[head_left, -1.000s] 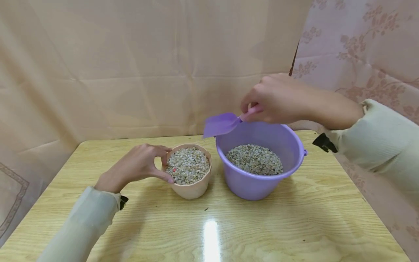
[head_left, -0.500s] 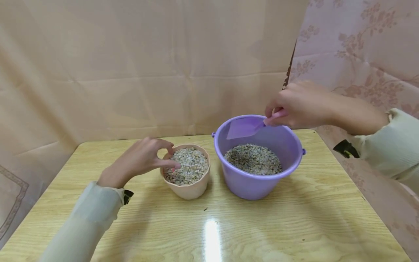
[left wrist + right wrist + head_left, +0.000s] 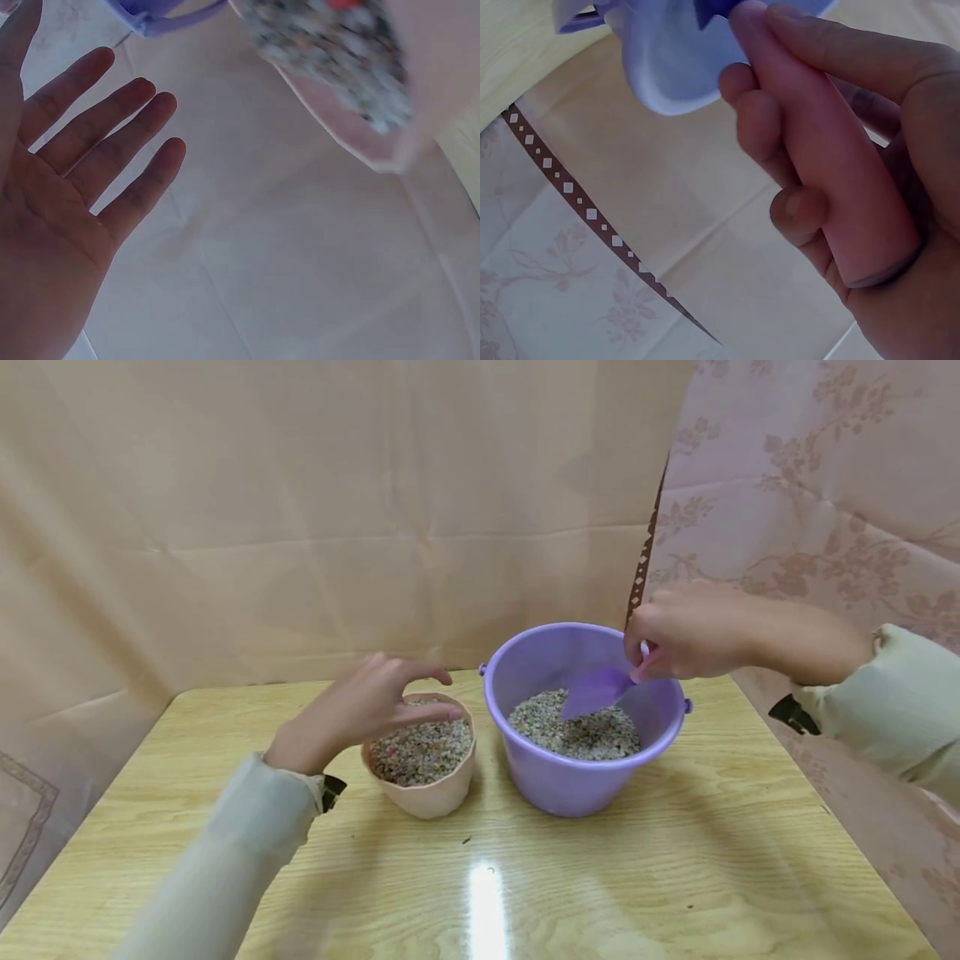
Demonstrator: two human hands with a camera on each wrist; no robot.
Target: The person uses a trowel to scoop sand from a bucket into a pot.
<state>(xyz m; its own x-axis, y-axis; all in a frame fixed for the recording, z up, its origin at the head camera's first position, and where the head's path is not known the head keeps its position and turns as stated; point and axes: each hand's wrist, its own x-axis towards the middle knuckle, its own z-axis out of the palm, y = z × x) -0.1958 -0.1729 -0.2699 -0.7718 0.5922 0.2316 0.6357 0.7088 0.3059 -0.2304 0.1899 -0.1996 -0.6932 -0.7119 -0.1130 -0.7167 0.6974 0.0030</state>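
Observation:
My right hand grips the pink handle of a toy shovel, its fingers wrapped round it. The shovel's purple blade points down inside a purple bucket, its tip right at the gravel. To the left stands a peach-coloured pot, filled almost to its rim with gravel; one red bit shows among the stones. Over the pot's far left side hovers my left hand, fingers spread and holding nothing. In the left wrist view its palm faces the camera, apart from the pot.
Both containers stand on a wood-patterned table near its back edge. A beige curtain hangs right behind it, and a flowered pink cloth on the right. A small dark speck lies in front of the pot.
My right hand has carried the shovel from above the bucket's left rim rightward, then down into the bucket. My left hand has let go of the pot's rim and risen to the right.

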